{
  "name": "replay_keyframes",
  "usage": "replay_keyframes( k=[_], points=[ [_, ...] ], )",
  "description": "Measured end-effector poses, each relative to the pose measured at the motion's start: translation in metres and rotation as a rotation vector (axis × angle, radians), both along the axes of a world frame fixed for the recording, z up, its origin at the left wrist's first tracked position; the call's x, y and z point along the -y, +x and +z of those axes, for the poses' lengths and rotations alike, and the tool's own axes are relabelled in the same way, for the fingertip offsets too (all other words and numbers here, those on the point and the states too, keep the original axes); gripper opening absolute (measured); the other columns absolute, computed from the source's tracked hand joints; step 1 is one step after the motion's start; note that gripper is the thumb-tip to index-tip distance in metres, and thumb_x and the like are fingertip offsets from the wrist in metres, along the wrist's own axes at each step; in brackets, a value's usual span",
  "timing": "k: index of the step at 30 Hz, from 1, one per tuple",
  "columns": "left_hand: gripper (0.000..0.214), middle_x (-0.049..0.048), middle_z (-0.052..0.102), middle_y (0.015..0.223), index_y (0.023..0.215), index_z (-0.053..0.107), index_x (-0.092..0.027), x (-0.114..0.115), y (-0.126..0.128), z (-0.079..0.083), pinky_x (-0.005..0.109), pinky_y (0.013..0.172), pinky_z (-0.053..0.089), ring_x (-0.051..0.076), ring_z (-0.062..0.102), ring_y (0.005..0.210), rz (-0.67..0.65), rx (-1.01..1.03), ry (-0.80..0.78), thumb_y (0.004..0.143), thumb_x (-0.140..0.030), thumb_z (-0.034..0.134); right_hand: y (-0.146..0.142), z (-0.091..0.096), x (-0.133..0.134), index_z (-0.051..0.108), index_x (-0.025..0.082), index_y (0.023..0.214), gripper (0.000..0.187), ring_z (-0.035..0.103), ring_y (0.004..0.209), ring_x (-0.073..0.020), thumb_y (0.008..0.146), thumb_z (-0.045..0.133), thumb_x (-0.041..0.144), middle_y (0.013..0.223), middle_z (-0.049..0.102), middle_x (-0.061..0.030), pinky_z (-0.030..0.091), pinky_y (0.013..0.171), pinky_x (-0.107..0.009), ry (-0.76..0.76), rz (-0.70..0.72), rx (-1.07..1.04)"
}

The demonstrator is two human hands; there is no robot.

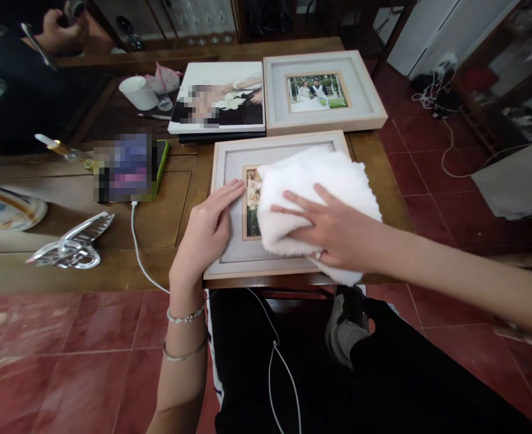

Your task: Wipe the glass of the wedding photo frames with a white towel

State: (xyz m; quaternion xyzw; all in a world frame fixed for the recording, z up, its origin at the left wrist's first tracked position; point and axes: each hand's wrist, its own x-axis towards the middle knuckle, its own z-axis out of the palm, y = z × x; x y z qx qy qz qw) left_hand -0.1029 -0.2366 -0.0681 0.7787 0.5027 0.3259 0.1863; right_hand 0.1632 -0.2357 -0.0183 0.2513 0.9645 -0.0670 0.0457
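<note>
A light wooden picture frame (229, 158) with a grey mat lies flat at the near edge of the wooden table (166, 211). My left hand (209, 232) rests flat on the frame's left side, fingers stretched out. My right hand (333, 232) presses a folded white cloth (320, 181) onto the glass, fingers spread over it. The cloth covers most of the photo; only a strip of it shows.
A second framed photo (322, 90) and a canvas print (220, 96) lie behind. Left of the frame are a phone (128, 167) on a white cable (139, 247), a silver swan ornament (73, 244), a plate (3, 208) and a white cup (138, 91). Another person's hand (62, 30) shows far left.
</note>
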Motion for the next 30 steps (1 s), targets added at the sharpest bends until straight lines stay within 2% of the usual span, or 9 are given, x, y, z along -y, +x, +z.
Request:
replay_keyframes(
  k=[6,10,13,16,20,22,25,27,30],
  points=[
    [0.046,0.0022,0.064,0.147,0.134,0.07,-0.023,0.0,0.0,0.001,0.047,0.127,0.039,0.022,0.056,0.143,-0.001,0.028,-0.002,0.099,-0.015,0.04,0.018,0.001,-0.074,0.055,0.014,0.149,0.059,0.022,0.158,-0.0444,0.091,0.056,0.009,0.168,0.034,-0.0177,0.018,0.116,-0.082,0.182,-0.197,0.037],
    [0.045,-0.0005,0.065,0.146,0.133,0.071,-0.026,0.001,0.001,0.001,0.047,0.128,0.039,0.021,0.057,0.142,0.031,0.035,-0.008,0.099,-0.016,0.041,0.02,0.0,-0.091,0.058,0.012,0.147,0.054,0.021,0.158,-0.0437,0.094,0.048,0.013,0.168,0.035,-0.0166,0.018,0.12,-0.076,0.215,-0.245,0.016],
    [0.045,-0.0011,0.067,0.144,0.132,0.071,-0.026,0.002,0.003,0.001,0.047,0.127,0.04,0.021,0.058,0.141,0.052,0.051,-0.001,0.1,-0.015,0.041,0.014,0.002,-0.073,0.063,0.013,0.143,0.052,0.021,0.158,-0.0439,0.091,0.052,0.012,0.167,0.036,-0.0158,0.024,0.119,-0.078,0.141,-0.195,0.025],
    [0.046,0.0006,0.067,0.144,0.132,0.071,-0.024,0.002,0.003,0.0,0.046,0.127,0.041,0.021,0.058,0.141,0.051,0.055,0.008,0.099,-0.013,0.041,0.005,0.013,-0.036,0.068,0.017,0.137,0.051,0.027,0.157,-0.0412,0.089,0.052,0.01,0.163,0.045,-0.0124,0.032,0.117,-0.077,0.034,-0.157,0.051],
    [0.047,0.0042,0.066,0.145,0.132,0.071,-0.02,0.001,0.002,-0.002,0.044,0.127,0.041,0.021,0.058,0.141,0.034,0.044,0.025,0.098,-0.011,0.041,-0.001,0.034,0.02,0.074,0.025,0.129,0.047,0.037,0.155,-0.0257,0.091,0.048,0.016,0.158,0.052,-0.004,0.044,0.121,-0.053,-0.124,-0.07,0.084],
    [0.047,0.0052,0.066,0.145,0.133,0.071,-0.02,0.001,0.002,-0.003,0.044,0.127,0.041,0.021,0.058,0.141,0.024,0.037,0.033,0.097,-0.012,0.042,-0.001,0.037,0.043,0.073,0.032,0.13,0.047,0.045,0.15,-0.0179,0.089,0.053,0.022,0.156,0.054,0.0012,0.035,0.127,-0.036,-0.089,-0.003,0.008],
    [0.046,0.0065,0.065,0.146,0.134,0.07,-0.018,0.0,0.001,-0.003,0.043,0.127,0.04,0.022,0.057,0.142,0.013,0.025,0.036,0.099,-0.013,0.041,-0.006,0.027,0.061,0.072,0.038,0.132,0.046,0.05,0.146,-0.0191,0.087,0.059,0.033,0.155,0.054,0.0035,0.008,0.131,-0.023,0.037,0.033,-0.133],
    [0.046,0.0064,0.065,0.147,0.135,0.07,-0.019,0.0,0.001,-0.002,0.043,0.127,0.04,0.021,0.056,0.143,0.011,0.02,0.032,0.1,-0.014,0.041,-0.011,0.016,0.061,0.072,0.036,0.132,0.047,0.048,0.148,-0.0248,0.087,0.061,0.036,0.156,0.053,0.0009,0.009,0.133,-0.033,0.065,-0.012,-0.179],
    [0.045,0.0063,0.065,0.147,0.134,0.07,-0.019,-0.001,0.0,-0.001,0.044,0.127,0.04,0.022,0.056,0.143,-0.008,0.015,0.018,0.1,-0.015,0.041,-0.018,0.003,0.043,0.071,0.03,0.135,0.047,0.039,0.153,-0.0337,0.089,0.059,0.029,0.162,0.046,-0.006,0.032,0.127,-0.058,0.001,-0.068,-0.153]
  ],
)
